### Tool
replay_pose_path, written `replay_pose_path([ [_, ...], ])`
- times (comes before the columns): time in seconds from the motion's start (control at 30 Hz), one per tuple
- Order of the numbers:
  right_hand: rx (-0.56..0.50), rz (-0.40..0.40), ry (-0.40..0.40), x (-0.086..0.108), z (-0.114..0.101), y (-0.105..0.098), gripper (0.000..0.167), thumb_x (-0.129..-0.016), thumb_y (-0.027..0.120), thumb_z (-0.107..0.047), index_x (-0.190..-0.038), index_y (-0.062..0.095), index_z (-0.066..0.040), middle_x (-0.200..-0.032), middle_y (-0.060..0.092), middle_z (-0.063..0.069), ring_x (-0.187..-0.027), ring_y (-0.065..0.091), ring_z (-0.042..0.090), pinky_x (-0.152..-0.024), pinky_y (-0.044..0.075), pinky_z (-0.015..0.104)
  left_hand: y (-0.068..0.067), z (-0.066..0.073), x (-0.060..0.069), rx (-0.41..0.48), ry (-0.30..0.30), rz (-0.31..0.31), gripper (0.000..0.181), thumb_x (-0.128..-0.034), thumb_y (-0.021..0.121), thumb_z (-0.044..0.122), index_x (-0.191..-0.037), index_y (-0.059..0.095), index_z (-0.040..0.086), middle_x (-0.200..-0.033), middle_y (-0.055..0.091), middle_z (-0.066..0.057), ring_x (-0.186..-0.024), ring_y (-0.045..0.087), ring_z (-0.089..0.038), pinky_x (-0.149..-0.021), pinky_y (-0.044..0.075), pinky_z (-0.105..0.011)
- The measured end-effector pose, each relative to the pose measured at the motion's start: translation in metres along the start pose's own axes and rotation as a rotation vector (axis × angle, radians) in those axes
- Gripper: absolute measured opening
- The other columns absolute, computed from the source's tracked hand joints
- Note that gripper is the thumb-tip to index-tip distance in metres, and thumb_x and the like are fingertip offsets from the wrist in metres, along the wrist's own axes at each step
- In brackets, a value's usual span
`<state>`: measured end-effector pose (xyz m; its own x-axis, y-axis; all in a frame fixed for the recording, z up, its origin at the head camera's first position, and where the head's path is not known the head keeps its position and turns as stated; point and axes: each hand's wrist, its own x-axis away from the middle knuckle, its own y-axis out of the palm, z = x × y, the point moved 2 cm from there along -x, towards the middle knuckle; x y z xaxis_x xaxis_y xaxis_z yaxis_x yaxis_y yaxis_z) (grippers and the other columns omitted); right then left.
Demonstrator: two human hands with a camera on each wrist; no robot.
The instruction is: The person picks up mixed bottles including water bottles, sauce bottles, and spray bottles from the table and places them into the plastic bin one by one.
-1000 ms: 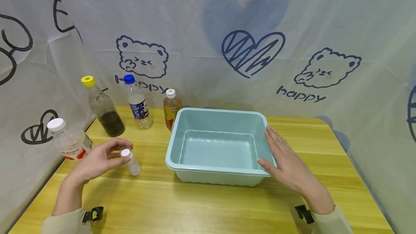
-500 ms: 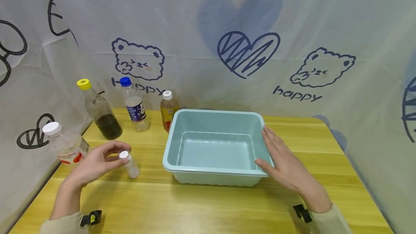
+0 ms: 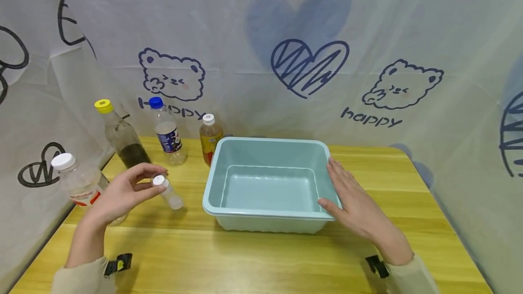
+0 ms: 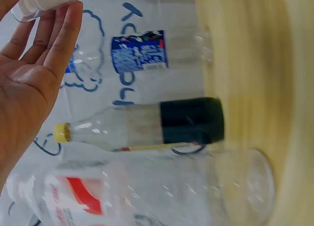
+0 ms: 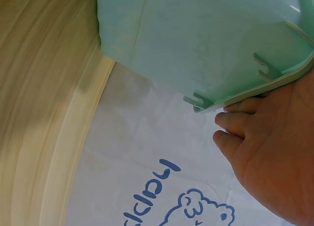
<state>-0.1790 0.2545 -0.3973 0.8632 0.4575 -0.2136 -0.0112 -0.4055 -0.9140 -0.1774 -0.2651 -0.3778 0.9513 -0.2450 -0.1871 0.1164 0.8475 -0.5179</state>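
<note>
Beside the pale-green plastic tub (image 3: 267, 213), touched by the flat right hand (image 3: 356, 201), a small clear-plastic bottle (image 3: 174, 200) could be dropped, being pinched high by the left hand (image 3: 122, 193).

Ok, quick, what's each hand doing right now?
Left hand: closed, pinching the small bottle near its cap.
Right hand: open, resting on the tub's right rim.

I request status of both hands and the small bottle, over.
Left hand pinches small bottle near top. Right hand on tub, at rim. Nothing visible between small bottle and tub.
</note>
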Motion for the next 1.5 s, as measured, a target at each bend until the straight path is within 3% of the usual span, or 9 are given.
replay_pose_path([
  [0.27,-0.009,-0.012,0.008,0.000,-0.001,0.000,0.086,-0.107,0.054,-0.046,-0.166,0.010,-0.001,-0.175,0.000,0.009,-0.160,0.008,0.035,-0.130,0.007,0.042,-0.001,0.026,-0.019,-0.006,0.117,0.022,0.034,-0.0972,0.072,0.004,-0.129,0.063,-0.001,-0.124,0.067,-0.004,-0.106,0.069,-0.003,-0.089,0.057,-0.018],
  [0.6,-0.011,-0.006,0.007,0.001,-0.001,0.000,0.085,-0.107,0.052,-0.047,-0.166,0.010,-0.001,-0.175,0.002,0.011,-0.160,0.007,0.033,-0.130,0.009,0.044,0.000,0.062,-0.044,-0.052,0.192,0.047,0.033,-0.0952,0.074,0.002,-0.127,0.065,0.002,-0.125,0.065,-0.013,-0.105,0.065,-0.009,-0.092,0.055,-0.015],
  [0.93,-0.031,-0.009,-0.002,0.000,-0.001,-0.001,0.086,-0.107,0.053,-0.046,-0.165,0.010,0.000,-0.175,0.003,0.012,-0.159,0.009,0.037,-0.130,0.011,0.048,0.004,0.097,-0.065,-0.094,0.198,0.031,0.033,-0.0964,0.074,0.007,-0.129,0.067,0.008,-0.126,0.064,-0.004,-0.106,0.067,-0.008,-0.088,0.057,-0.017],
  [1.1,-0.026,-0.007,-0.001,0.000,-0.001,-0.001,0.086,-0.107,0.053,-0.046,-0.165,0.010,0.000,-0.174,0.003,0.013,-0.159,0.009,0.036,-0.130,0.012,0.049,0.011,0.111,-0.078,-0.066,0.249,-0.038,0.033,-0.0959,0.075,0.006,-0.128,0.067,0.006,-0.125,0.067,-0.007,-0.110,0.069,-0.011,-0.091,0.057,-0.020],
  [1.37,-0.019,-0.004,-0.004,0.001,-0.002,0.000,0.086,-0.107,0.053,-0.046,-0.165,0.011,0.001,-0.174,0.002,0.013,-0.160,0.008,0.035,-0.129,0.014,0.051,0.030,0.127,-0.101,-0.038,0.261,-0.180,0.034,-0.0943,0.077,0.006,-0.127,0.066,0.002,-0.121,0.067,-0.007,-0.110,0.069,-0.020,-0.096,0.058,-0.026],
  [1.5,-0.019,-0.005,-0.005,0.001,-0.002,-0.001,0.086,-0.107,0.053,-0.047,-0.165,0.011,0.001,-0.174,0.002,0.013,-0.160,0.008,0.035,-0.129,0.014,0.052,0.043,0.133,-0.113,-0.029,0.276,-0.255,0.033,-0.0956,0.076,0.009,-0.126,0.066,0.005,-0.119,0.066,-0.007,-0.107,0.069,-0.022,-0.089,0.061,-0.031],
])
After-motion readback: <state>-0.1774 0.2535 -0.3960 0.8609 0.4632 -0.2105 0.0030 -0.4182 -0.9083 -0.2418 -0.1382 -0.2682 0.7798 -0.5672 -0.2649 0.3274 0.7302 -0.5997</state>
